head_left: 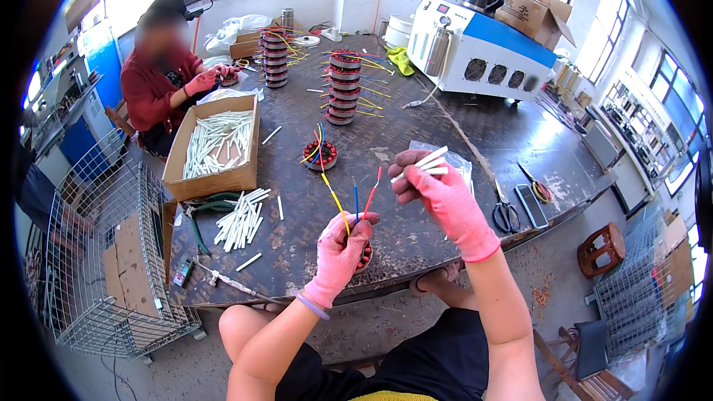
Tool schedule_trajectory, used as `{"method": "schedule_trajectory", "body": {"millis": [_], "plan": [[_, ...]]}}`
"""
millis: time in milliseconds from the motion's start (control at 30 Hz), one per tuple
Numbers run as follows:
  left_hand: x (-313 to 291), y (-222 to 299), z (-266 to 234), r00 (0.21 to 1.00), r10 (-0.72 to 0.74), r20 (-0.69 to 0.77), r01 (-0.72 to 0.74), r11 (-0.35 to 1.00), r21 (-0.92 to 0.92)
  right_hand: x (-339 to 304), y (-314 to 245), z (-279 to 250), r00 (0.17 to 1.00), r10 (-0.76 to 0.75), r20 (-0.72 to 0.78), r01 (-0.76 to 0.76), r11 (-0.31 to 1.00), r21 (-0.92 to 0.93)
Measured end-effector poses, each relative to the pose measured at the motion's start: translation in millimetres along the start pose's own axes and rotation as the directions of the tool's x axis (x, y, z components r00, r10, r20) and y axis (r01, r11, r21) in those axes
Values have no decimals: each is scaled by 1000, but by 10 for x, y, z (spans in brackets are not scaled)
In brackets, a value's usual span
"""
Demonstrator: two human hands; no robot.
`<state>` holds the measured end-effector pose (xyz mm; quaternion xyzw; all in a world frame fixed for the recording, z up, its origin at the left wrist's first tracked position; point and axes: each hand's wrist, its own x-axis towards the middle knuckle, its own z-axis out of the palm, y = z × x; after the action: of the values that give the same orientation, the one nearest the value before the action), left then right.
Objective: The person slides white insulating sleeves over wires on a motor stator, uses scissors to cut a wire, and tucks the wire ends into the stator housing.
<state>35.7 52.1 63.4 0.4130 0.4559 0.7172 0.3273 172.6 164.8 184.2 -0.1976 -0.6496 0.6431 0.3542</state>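
In a pink glove, my left hand (342, 252) pinches the yellow, blue and red wires (338, 204) of a small wound motor stator (364, 255), which is mostly hidden behind the hand. The wires stand up, spread apart. To its right my right hand (447, 200), also gloved, is closed on a few thin white sleeves (429, 162), held above the table and apart from the wires. Just beyond, another stator (320, 154) with red windings and coloured leads lies on the table. A loose pile of white sleeves (241, 219) is left of my left hand.
A cardboard box (249, 167) of white sleeves stands left, by green-handled pliers (199, 226). Stator stacks (344, 89) rise farther back. Scissors (505, 212) and a phone (530, 206) lie right. A co-worker (160, 78) handles a stator; a blue-white machine (475, 52) stands behind.
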Motion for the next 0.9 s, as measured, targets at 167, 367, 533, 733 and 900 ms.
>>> {"method": "schedule_trajectory", "body": {"millis": [167, 367, 533, 733, 900], "plan": [[-3, 13, -22, 1000, -1, 26, 1, 1000, -12, 69, -230, -23, 998, -63, 28, 64, 997, -45], [14, -61, -29, 997, 62, 55, -65, 997, 48, 216, -254, -29, 1000, 1, 16, 1, 995, -103], [9, -23, -61, 995, 58, 77, -63, 995, 73, 254, -242, 17, 1000, 31, 1, -31, 988, -149], [23, -34, -49, 992, 95, 85, -103, 991, 88, 266, -211, 35, 999, 37, 30, -32, 987, -157], [22, -20, -58, 992, 91, 87, -99, 991, 88, 277, -201, 22, 998, 38, 48, -30, 987, -158]]}}
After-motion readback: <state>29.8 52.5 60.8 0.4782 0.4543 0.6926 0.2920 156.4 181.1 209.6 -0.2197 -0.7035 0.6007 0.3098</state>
